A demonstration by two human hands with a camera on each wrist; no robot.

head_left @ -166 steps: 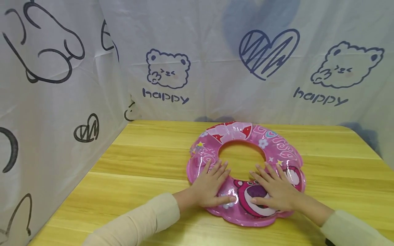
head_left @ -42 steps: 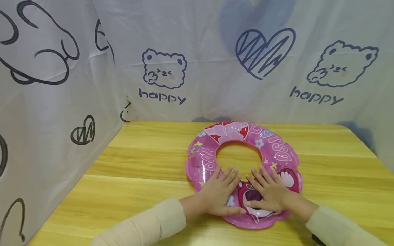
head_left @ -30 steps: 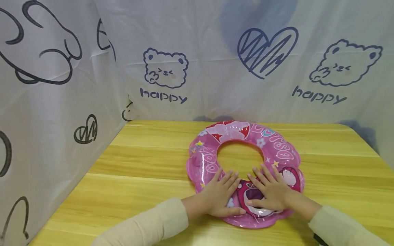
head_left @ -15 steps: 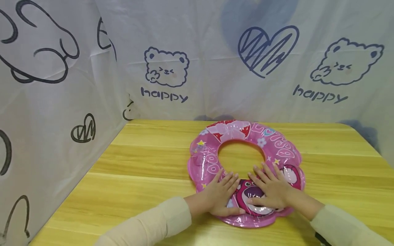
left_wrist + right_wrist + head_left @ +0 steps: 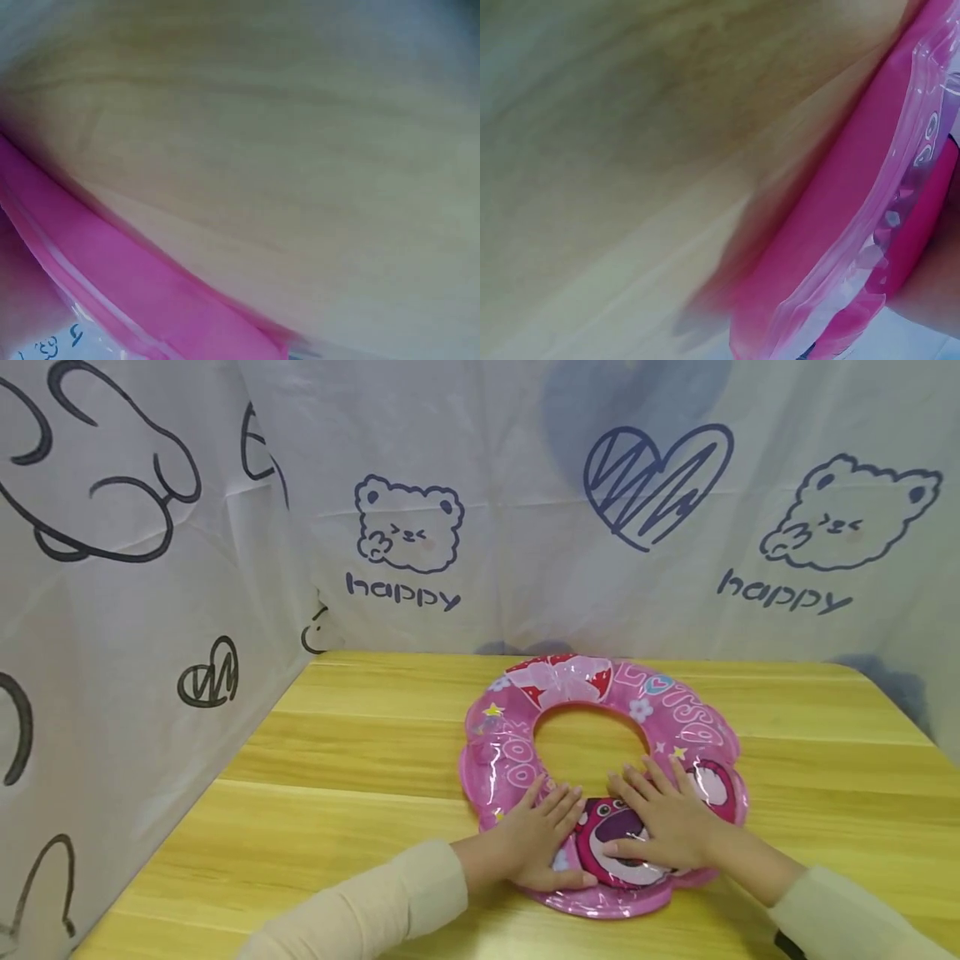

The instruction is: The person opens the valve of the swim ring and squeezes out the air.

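A pink inflatable swim ring lies flat on the wooden table, printed with a cartoon bear face, a bow, stars and lettering. My left hand rests on its near left part with fingers spread and thumb pointing right. On the bear print at the near right lies my right hand, fingers also spread, its thumb over the bear's muzzle. Both wrist views look along the table at the ring's pink side; the left wrist view shows the swim ring at lower left, the right wrist view shows the swim ring at right.
The yellow wood-grain table extends to both sides of the ring. A white cloth with bear, heart and "happy" drawings hangs behind the table, and another cloth hangs along its left side.
Since the earliest frame, my left hand has shifted slightly right and nearer on the ring. In the last half second my right hand moves a little right. The ring stays nearly in place.
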